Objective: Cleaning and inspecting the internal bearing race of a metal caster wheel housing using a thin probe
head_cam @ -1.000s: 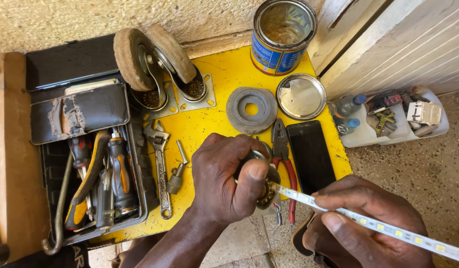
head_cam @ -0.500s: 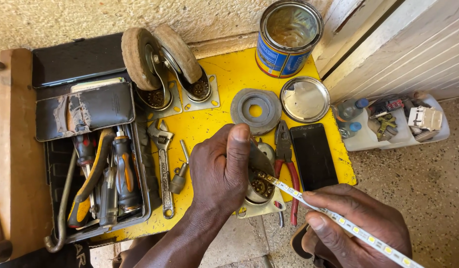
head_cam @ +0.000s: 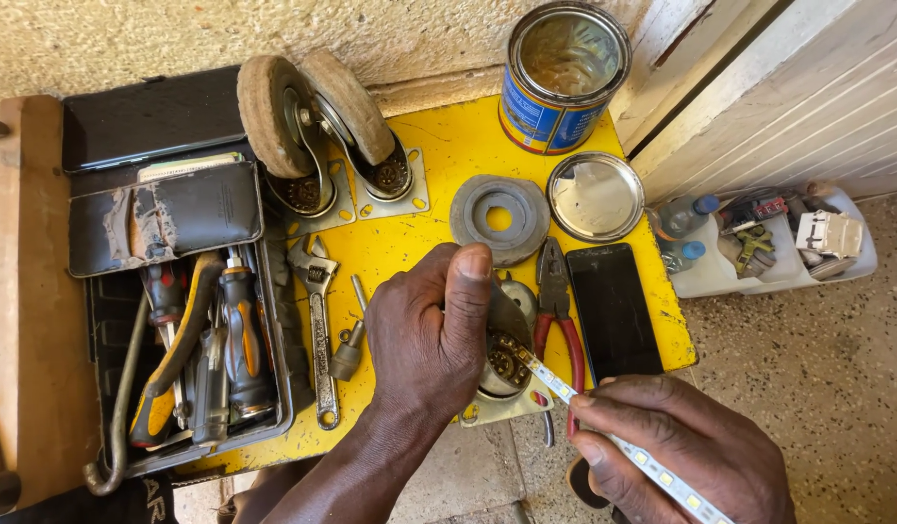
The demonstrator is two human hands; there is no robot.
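Observation:
My left hand [head_cam: 434, 335] grips a metal caster fitting [head_cam: 502, 364] with a bearing and base plate at the near edge of the yellow table [head_cam: 439, 155], thumb pointing up over it. My right hand [head_cam: 681, 456] holds a white LED strip [head_cam: 652, 466] near the bottom right. The strip's tip [head_cam: 531, 369] reaches onto the bearing of the fitting. Red-handled pliers [head_cam: 557, 311] lie just right of the fitting, partly under the strip.
Two caster wheels [head_cam: 317, 126] stand at the back. A grey rubber ring [head_cam: 499, 218], a tin lid [head_cam: 594, 194], an open blue tin [head_cam: 563, 73] and a black phone [head_cam: 614, 311] lie around. An adjustable wrench [head_cam: 317, 320] lies beside a tool-filled box [head_cam: 196, 349]. A white tray [head_cam: 769, 243] holds small parts.
My left hand has turned upright on the fitting, thumb raised. My right hand has slid left and lower, bringing the strip's tip onto the bearing.

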